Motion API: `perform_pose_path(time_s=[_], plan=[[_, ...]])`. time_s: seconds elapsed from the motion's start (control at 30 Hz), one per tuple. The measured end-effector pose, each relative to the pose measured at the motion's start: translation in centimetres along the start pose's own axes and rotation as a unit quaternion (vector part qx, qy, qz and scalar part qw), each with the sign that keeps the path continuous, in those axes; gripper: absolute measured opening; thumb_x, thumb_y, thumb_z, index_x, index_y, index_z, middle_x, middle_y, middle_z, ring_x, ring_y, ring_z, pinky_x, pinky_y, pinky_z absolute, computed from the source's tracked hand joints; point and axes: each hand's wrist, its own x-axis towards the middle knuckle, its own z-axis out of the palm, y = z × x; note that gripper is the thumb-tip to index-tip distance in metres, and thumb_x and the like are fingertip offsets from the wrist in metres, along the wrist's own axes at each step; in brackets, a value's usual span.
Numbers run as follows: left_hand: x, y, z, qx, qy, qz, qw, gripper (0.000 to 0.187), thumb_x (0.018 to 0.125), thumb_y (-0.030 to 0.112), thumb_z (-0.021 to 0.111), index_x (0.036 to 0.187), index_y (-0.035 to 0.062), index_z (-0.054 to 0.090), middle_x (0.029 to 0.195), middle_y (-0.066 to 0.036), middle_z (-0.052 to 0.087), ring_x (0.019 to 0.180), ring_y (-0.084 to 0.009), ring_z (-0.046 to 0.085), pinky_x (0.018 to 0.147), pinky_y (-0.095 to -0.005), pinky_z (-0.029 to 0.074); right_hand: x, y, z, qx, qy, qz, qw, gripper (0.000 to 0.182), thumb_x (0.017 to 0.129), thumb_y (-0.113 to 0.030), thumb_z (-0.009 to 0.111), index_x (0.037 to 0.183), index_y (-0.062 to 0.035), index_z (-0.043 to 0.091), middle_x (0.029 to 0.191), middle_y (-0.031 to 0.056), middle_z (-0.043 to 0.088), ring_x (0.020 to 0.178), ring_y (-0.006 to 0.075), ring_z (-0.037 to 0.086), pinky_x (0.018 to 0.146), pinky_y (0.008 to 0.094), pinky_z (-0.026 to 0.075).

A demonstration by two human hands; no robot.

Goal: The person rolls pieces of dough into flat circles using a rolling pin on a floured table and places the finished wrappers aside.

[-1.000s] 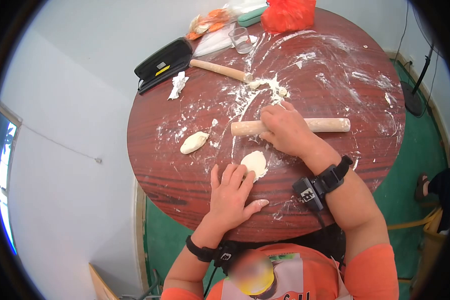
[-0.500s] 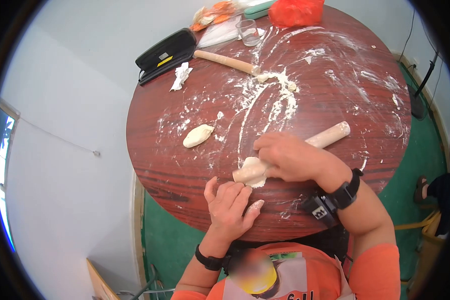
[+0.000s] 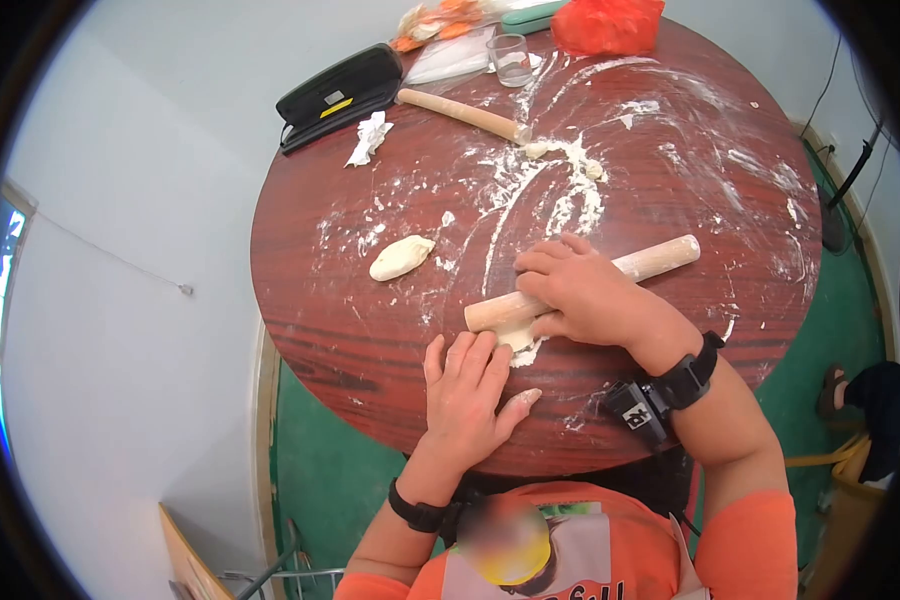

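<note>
A floured wooden rolling pin (image 3: 662, 259) lies slantwise on the table in front of me. My right hand (image 3: 592, 295) grips it around its middle, fingers over the far side. Under the pin's left part is a flattened piece of dough (image 3: 515, 337), mostly covered by the pin and my hands. My left hand (image 3: 467, 392) rests with spread fingers, its fingertips at the dough's near left edge and just short of the pin's end. Farther left, an oval lump of dough (image 3: 402, 258) sits on the tabletop.
Flour streaks the round wooden table (image 3: 330, 300). A second rolling pin (image 3: 465, 115) lies at the back, near an open black case (image 3: 335, 100), a crumpled tissue (image 3: 370, 138), a glass (image 3: 511, 62) and a red plastic bag (image 3: 610, 25). Small dough scraps (image 3: 595, 170) lie mid-table.
The rolling pin's left end has moved away from me, covering more of the dough's far side. My left hand has shifted slightly forward and right, with fingers straighter. The view has shifted a little.
</note>
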Motion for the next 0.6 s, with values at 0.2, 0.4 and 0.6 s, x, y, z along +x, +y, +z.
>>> perform_pose_path(time_s=[0.2, 0.4, 0.6], plan=[[0.2, 0.2, -0.2, -0.033, -0.027, 0.008, 0.999, 0.051, 0.068, 0.029, 0.074, 0.106, -0.001, 0.058, 0.115, -0.016, 0.055, 0.111, -0.0325, 0.049, 0.1, -0.0496, 0.029, 0.1, 0.8, -0.4, -0.002, 0.087, 0.066, 0.994, 0.025, 0.069, -0.015, 0.072, 0.084, -0.0035, 0.057, 0.097, 0.0084, 0.059, 0.098, 0.028, 0.055, 0.092, 0.0403, 0.04], [0.3, 0.3, -0.4, -0.153, -0.032, 0.093, 0.983, 0.047, 0.065, 0.025, 0.076, 0.102, 0.0004, 0.061, 0.115, -0.016, 0.057, 0.107, -0.0327, 0.053, 0.099, -0.05, 0.033, -0.4, 1.2, -1.6, 0.017, 0.068, 0.098, 0.993, 0.022, 0.07, -0.014, 0.07, 0.083, -0.0025, 0.057, 0.096, 0.0097, 0.059, 0.098, 0.0293, 0.055, 0.09, 0.041, 0.041], [0.4, 0.4, -0.5, -0.081, -0.007, 0.073, 0.994, 0.044, 0.064, 0.023, 0.076, 0.099, 0.0005, 0.062, 0.11, -0.014, 0.059, 0.105, -0.0318, 0.055, 0.098, -0.0481, 0.034, -1.3, -0.2, -1.5, -0.006, -0.025, 0.03, 0.999, 0.029, 0.073, -0.023, 0.068, 0.095, -0.0039, 0.062, 0.102, 0.0101, 0.06, 0.105, 0.0276, 0.055, 0.09, 0.0428, 0.042]])
